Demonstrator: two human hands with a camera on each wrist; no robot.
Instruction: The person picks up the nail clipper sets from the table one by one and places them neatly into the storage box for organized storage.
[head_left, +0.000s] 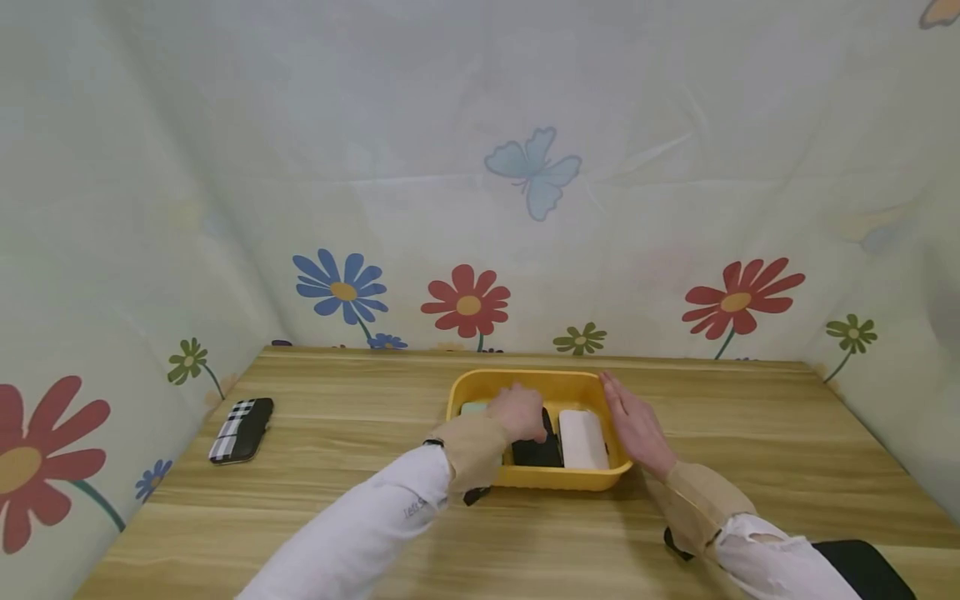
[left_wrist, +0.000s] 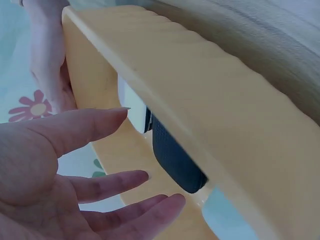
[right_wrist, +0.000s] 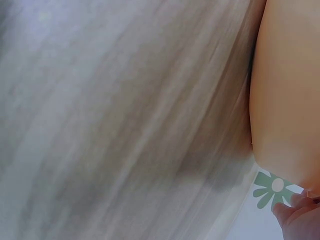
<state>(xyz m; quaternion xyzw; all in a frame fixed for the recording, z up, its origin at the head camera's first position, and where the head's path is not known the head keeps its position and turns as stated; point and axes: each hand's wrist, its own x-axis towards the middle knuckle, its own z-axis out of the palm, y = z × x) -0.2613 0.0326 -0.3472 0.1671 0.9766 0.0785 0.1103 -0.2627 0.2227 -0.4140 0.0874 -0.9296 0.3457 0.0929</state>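
A yellow plastic bin (head_left: 558, 477) sits on the table with three things lying in it. They are a pale green item (left_wrist: 227, 217) at the left, a black textured case (head_left: 536, 454) in the middle and a white flat item (head_left: 583, 440) at the right. Over the bin hovers my left hand (head_left: 517, 414); the left wrist view shows its thumb and fingers (left_wrist: 115, 185) spread apart, holding nothing, near the black case. My right hand (head_left: 636, 421) rests against the bin's right rim with its fingers extended. The left hand partly hides the green item and black case.
A black-and-white checkered case (head_left: 242, 431) lies at the table's left edge. Part of a black object (head_left: 862, 567) shows beside the right sleeve. A flowered cloth (head_left: 630, 242) hangs behind and along both sides of the wooden table (head_left: 360, 400).
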